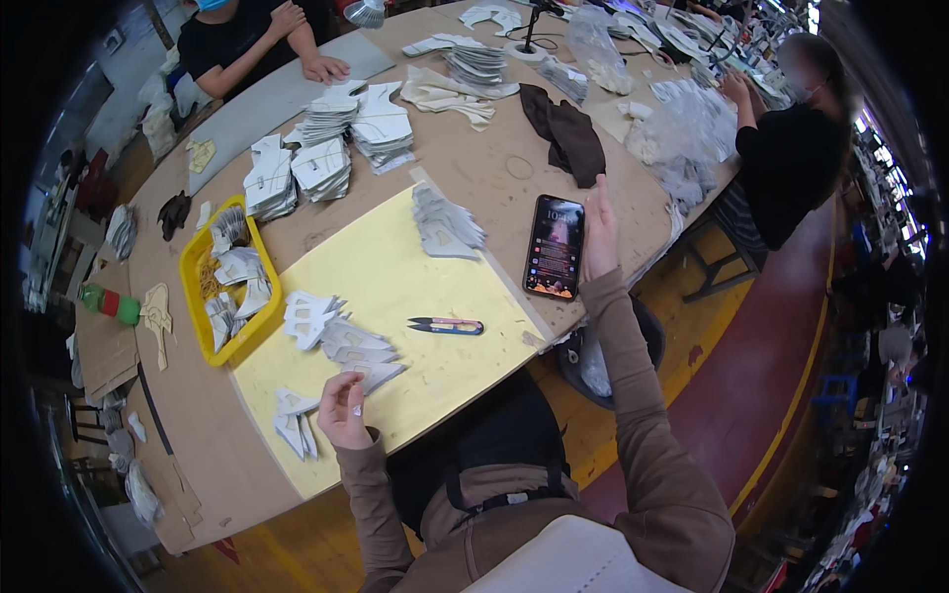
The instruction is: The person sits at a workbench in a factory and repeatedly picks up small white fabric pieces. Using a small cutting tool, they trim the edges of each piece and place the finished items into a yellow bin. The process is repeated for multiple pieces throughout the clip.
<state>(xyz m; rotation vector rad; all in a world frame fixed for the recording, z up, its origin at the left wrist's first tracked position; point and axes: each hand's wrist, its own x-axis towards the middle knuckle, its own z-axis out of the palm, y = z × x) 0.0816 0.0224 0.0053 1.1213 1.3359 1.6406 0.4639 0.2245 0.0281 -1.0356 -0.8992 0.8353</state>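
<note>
A smartphone (554,247) with its screen lit is at the right of the yellow sheet (465,371). My right hand (600,232) is alongside the phone's right edge, fingers stretched straight and thumb hidden; I cannot tell whether it bears any of the phone's weight. Just above the sheet's near edge, my left hand (344,410) is loosely curled with fingers apart, and a tiny pale spot shows on it. Close to it are fanned white cut pieces (358,346) and a smaller bunch (295,423). Thread snips (447,326) lie mid-sheet, with another grey-white bundle (445,225) beyond.
At left stands a yellow basket (269,314) holding pieces and rubber bands. Beyond are stacks of white pieces (321,163) and a dark cloth (563,136). A green bottle (109,302) lies far left. One person (247,44) is across the table, another (791,148) at right.
</note>
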